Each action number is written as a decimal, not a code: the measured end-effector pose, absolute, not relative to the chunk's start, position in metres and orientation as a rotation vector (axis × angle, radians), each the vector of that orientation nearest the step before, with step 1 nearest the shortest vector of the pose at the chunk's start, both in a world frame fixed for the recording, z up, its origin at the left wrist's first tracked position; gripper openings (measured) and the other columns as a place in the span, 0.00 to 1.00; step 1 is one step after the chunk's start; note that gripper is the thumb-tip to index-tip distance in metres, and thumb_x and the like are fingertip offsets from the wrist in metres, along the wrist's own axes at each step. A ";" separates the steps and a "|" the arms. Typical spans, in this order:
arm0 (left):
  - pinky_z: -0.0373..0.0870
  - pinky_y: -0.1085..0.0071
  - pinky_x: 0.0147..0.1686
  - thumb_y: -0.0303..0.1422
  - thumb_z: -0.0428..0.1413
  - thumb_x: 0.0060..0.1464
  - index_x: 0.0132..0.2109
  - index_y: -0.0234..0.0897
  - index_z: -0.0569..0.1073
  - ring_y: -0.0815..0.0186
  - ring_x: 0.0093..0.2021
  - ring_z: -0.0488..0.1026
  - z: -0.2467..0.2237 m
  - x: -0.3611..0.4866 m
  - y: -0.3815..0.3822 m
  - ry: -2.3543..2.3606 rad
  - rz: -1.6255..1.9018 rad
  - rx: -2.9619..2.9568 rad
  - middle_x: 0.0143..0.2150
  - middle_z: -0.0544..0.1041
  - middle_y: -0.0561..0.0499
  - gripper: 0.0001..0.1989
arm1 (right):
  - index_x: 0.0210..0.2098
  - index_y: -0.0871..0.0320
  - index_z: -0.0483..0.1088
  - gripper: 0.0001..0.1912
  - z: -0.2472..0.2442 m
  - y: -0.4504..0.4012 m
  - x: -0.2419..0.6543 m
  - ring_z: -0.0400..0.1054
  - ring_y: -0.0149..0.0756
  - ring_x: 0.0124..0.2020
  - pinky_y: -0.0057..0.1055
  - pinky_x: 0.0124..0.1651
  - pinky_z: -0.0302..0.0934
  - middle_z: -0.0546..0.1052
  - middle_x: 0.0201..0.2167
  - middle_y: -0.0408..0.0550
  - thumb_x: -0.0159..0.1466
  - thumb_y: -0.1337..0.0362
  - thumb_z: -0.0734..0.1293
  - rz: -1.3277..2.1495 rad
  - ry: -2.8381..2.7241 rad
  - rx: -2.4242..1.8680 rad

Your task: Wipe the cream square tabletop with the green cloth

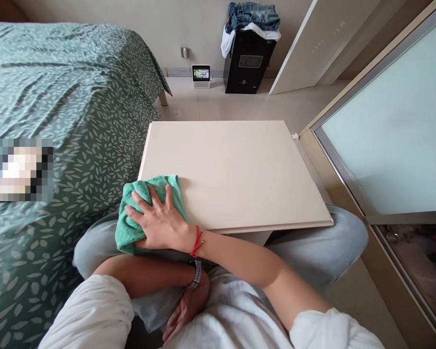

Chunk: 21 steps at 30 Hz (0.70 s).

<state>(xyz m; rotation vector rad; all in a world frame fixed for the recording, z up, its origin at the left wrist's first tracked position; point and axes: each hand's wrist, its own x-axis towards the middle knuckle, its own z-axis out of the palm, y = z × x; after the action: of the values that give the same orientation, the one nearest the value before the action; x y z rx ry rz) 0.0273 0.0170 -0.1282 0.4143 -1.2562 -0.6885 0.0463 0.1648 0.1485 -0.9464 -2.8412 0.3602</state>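
My right hand (160,220) reaches across to the left and presses on a green cloth (125,228), fingers spread over it and the thumb tucked along its lower fold. The cloth covers the near left corner of a cream-coloured tabletop (232,169) and laps over its edge by my left knee. My left hand (187,310) rests low in my lap beneath the right forearm, its fingers loose and partly shaded; nothing shows in it. A red cord circles my right wrist, and a grey watch band the left.
A bed with a green leaf-patterned cover (94,97) runs along the left. On the floor beyond stand a small screen (201,73) and a black box (249,65) topped with folded jeans (252,17). Frosted sliding doors (396,111) stand at right; a blurred patch hides something on the bed.
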 end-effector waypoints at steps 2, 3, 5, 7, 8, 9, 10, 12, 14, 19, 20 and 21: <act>0.88 0.46 0.51 0.20 0.36 0.79 0.88 0.50 0.55 0.46 0.60 0.88 -0.125 0.024 0.019 -1.244 -0.649 0.449 0.59 0.94 0.35 0.38 | 0.92 0.52 0.66 0.49 0.147 0.167 0.069 0.48 0.78 0.96 0.85 0.92 0.49 0.58 0.97 0.58 0.82 0.36 0.73 0.432 -2.815 -1.000; 0.88 0.47 0.50 0.19 0.35 0.79 0.88 0.51 0.55 0.47 0.59 0.88 -0.123 0.021 0.020 -1.218 -0.650 0.464 0.59 0.94 0.36 0.39 | 0.93 0.52 0.66 0.50 0.145 0.168 0.083 0.47 0.79 0.96 0.87 0.91 0.47 0.59 0.97 0.60 0.81 0.36 0.74 0.466 -2.797 -1.045; 0.88 0.49 0.51 0.19 0.34 0.78 0.85 0.56 0.62 0.50 0.59 0.89 -0.119 0.017 0.024 -1.141 -0.698 0.487 0.57 0.95 0.42 0.40 | 0.93 0.51 0.66 0.51 0.142 0.171 0.117 0.48 0.79 0.96 0.88 0.91 0.44 0.60 0.96 0.62 0.80 0.38 0.76 0.496 -2.735 -1.177; 0.87 0.51 0.50 0.18 0.35 0.78 0.81 0.61 0.70 0.51 0.59 0.89 -0.114 0.014 0.027 -1.068 -0.737 0.478 0.55 0.95 0.46 0.41 | 0.93 0.49 0.67 0.51 0.137 0.175 0.160 0.51 0.79 0.95 0.87 0.91 0.44 0.60 0.96 0.63 0.78 0.41 0.78 0.463 -2.663 -1.369; 0.87 0.52 0.50 0.18 0.35 0.78 0.79 0.63 0.73 0.52 0.59 0.89 -0.111 0.014 0.028 -1.051 -0.747 0.477 0.55 0.95 0.47 0.41 | 0.93 0.49 0.67 0.50 0.134 0.176 0.184 0.54 0.80 0.93 0.86 0.91 0.45 0.60 0.96 0.63 0.78 0.43 0.78 0.428 -2.621 -1.483; 0.87 0.51 0.50 0.19 0.36 0.78 0.78 0.64 0.74 0.51 0.59 0.89 -0.109 0.015 0.029 -1.051 -0.755 0.479 0.54 0.95 0.47 0.41 | 0.93 0.50 0.69 0.49 0.131 0.178 0.211 0.56 0.80 0.92 0.86 0.90 0.47 0.61 0.96 0.63 0.77 0.45 0.78 0.384 -2.572 -1.606; 0.87 0.50 0.50 0.19 0.36 0.78 0.78 0.64 0.73 0.50 0.59 0.89 -0.107 0.017 0.030 -1.067 -0.762 0.484 0.54 0.95 0.47 0.40 | 0.92 0.50 0.70 0.48 0.128 0.179 0.239 0.59 0.81 0.91 0.86 0.89 0.50 0.62 0.95 0.63 0.77 0.47 0.77 0.330 -2.515 -1.731; 0.88 0.46 0.51 0.20 0.36 0.79 0.81 0.62 0.69 0.48 0.60 0.88 -0.104 0.021 0.032 -1.127 -0.765 0.496 0.55 0.95 0.45 0.40 | 0.91 0.50 0.71 0.44 0.121 0.179 0.296 0.62 0.82 0.89 0.86 0.85 0.57 0.64 0.94 0.64 0.78 0.51 0.74 0.204 -2.366 -1.963; 0.88 0.43 0.51 0.20 0.36 0.78 0.86 0.58 0.60 0.46 0.61 0.88 -0.101 0.026 0.034 -1.198 -0.723 0.504 0.57 0.95 0.42 0.40 | 0.90 0.50 0.72 0.42 0.114 0.177 0.351 0.66 0.81 0.86 0.84 0.83 0.61 0.66 0.93 0.64 0.79 0.52 0.70 0.070 -2.187 -2.175; 0.87 0.44 0.55 0.20 0.36 0.76 0.83 0.60 0.70 0.50 0.63 0.87 -0.100 0.030 0.039 -1.132 -0.830 0.467 0.58 0.95 0.47 0.42 | 0.87 0.53 0.74 0.39 0.096 0.169 0.425 0.75 0.78 0.76 0.74 0.72 0.76 0.70 0.88 0.70 0.79 0.54 0.66 -0.051 -1.898 -2.301; 0.86 0.44 0.55 0.20 0.37 0.76 0.80 0.59 0.75 0.50 0.63 0.88 -0.101 0.030 0.039 -1.083 -0.876 0.452 0.58 0.95 0.48 0.41 | 0.86 0.53 0.74 0.39 0.094 0.168 0.427 0.75 0.78 0.75 0.74 0.70 0.77 0.70 0.87 0.70 0.78 0.54 0.66 -0.057 -1.882 -2.290; 0.86 0.44 0.56 0.21 0.38 0.76 0.77 0.58 0.78 0.51 0.63 0.88 -0.103 0.030 0.039 -1.055 -0.907 0.442 0.58 0.95 0.48 0.40 | 0.86 0.53 0.74 0.39 0.092 0.168 0.426 0.75 0.79 0.74 0.75 0.70 0.77 0.70 0.87 0.71 0.78 0.53 0.66 -0.063 -1.869 -2.287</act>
<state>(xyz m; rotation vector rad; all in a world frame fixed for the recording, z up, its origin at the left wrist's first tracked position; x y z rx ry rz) 0.0302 0.0390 -0.1025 0.4416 -1.0547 -0.9068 0.4260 0.1685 0.0921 -2.2872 -1.8693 -0.0625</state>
